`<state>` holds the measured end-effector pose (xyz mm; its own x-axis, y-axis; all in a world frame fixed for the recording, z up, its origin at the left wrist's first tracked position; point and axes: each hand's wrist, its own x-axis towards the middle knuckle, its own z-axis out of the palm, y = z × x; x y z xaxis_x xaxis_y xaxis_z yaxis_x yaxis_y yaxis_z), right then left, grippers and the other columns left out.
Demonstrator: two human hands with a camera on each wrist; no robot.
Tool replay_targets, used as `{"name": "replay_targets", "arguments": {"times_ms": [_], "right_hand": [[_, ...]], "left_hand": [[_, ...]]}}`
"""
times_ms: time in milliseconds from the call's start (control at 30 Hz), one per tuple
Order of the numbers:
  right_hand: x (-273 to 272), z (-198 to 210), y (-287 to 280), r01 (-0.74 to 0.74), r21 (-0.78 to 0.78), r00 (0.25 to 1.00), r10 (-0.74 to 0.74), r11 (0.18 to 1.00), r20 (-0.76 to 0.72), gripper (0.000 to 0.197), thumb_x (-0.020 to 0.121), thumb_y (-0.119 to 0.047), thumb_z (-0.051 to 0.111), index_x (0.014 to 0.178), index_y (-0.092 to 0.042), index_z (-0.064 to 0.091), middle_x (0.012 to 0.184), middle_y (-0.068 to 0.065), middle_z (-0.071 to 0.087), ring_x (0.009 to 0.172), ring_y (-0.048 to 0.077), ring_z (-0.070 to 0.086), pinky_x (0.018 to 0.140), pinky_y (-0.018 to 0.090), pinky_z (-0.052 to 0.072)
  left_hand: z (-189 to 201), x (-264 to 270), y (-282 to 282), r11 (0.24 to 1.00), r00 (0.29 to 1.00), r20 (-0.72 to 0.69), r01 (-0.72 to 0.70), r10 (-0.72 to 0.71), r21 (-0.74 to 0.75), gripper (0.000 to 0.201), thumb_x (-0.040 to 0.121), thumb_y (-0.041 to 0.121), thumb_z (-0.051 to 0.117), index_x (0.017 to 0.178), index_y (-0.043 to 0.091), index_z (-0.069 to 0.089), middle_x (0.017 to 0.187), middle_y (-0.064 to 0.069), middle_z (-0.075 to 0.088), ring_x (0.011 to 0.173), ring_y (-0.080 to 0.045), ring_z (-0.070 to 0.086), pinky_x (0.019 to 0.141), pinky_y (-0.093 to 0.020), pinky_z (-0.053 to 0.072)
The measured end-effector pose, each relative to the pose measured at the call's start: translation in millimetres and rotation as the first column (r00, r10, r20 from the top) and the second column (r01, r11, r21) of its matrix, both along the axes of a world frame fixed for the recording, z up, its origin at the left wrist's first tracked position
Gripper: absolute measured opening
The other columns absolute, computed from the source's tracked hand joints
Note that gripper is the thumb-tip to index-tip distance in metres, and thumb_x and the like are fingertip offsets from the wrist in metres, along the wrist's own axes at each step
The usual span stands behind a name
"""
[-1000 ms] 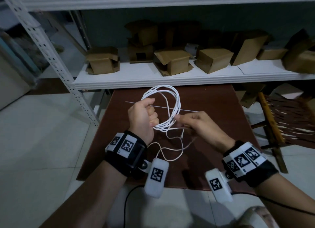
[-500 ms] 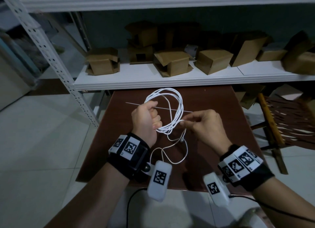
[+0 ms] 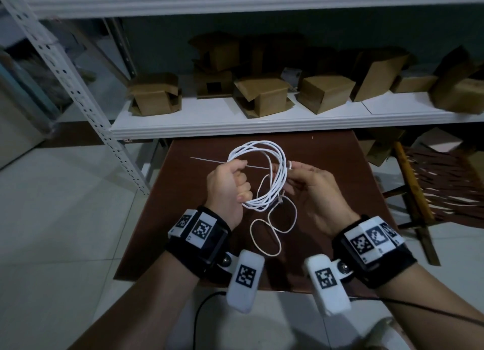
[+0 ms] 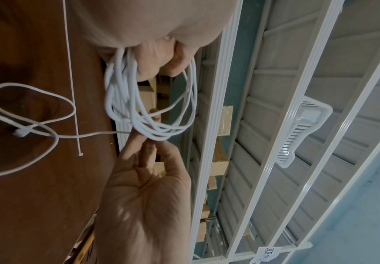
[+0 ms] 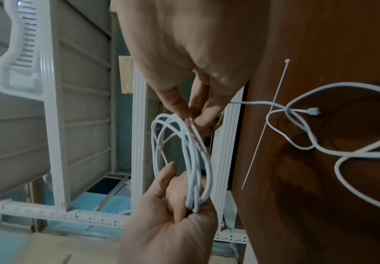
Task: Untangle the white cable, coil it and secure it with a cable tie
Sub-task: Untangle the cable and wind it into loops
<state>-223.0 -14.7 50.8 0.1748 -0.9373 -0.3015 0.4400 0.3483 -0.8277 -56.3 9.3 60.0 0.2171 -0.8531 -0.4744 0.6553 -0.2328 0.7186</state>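
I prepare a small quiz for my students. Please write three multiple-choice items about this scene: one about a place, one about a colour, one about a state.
1. Where is the cable tie?
A. flat on the table
B. in the right hand
C. on the shelf

2. What colour is the table?
A. white
B. dark brown
C. green

3. How is the cable now?
A. fully coiled and tied
B. partly coiled, tail loose
C. not coiled

Key: 1 A, it lies on the tabletop behind the hands. 2 B, the bare top shows it. 3 B, the left hand grips loops while the tail lies on the table.
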Motion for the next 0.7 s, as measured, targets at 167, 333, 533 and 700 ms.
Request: {"name": "replay_targets", "arguments": {"times_ms": [167,333,533,700], "right_hand": [[-6,12,-2,-0.074,0.032,0.997,0.073,0.997,0.037,0.018,0.1,-0.007,0.047,0.103,0.002,0.063,0.074,0.008,0.074,0.073,0.017,0.074,0.083,0.03,0.061],[-6,12,-1,0.034,-0.098,0.992,-0.046,0.995,-0.117,0.017,0.104,-0.015,0.056,0.099,-0.003,0.065,0.072,0.003,0.064,0.068,0.015,0.053,0.056,0.019,0.051],[-9,12,-4,-0.098,-0.141,0.995,0.099,0.985,0.001,0.011,0.103,-0.021,0.056,0.108,-0.013,0.063,0.126,0.008,0.068,0.111,0.018,0.061,0.094,0.033,0.051],[-13,15,-3,-0.125,-0.104,0.982,0.138,0.987,0.131,0.014,0.099,-0.02,0.06,0.087,-0.012,0.06,0.111,0.006,0.067,0.11,0.019,0.059,0.095,0.034,0.051]], "left_hand": [[1,-2,2,1.0,1.0,0.016,0.015,-0.015,0.023,0.045,0.098,0.005,0.059,0.067,0.022,0.031,0.048,0.008,0.019,0.034,-0.006,0.015,0.031,-0.019,0.014],[-2,-3,1,0.998,0.999,0.045,0.025,-0.028,0.058,0.037,0.096,0.005,0.059,0.072,0.02,0.037,0.049,0.008,0.019,0.035,-0.005,0.014,0.031,-0.018,0.014],[-4,1,-2,0.994,0.998,0.039,0.045,-0.049,0.096,0.038,0.096,0.006,0.058,0.069,0.019,0.036,0.05,0.008,0.017,0.034,-0.005,0.014,0.03,-0.018,0.013],[-5,2,0,0.992,0.998,0.03,0.059,-0.062,0.107,0.041,0.096,0.004,0.058,0.066,0.018,0.034,0.05,0.007,0.018,0.033,-0.005,0.015,0.03,-0.018,0.014]]}}
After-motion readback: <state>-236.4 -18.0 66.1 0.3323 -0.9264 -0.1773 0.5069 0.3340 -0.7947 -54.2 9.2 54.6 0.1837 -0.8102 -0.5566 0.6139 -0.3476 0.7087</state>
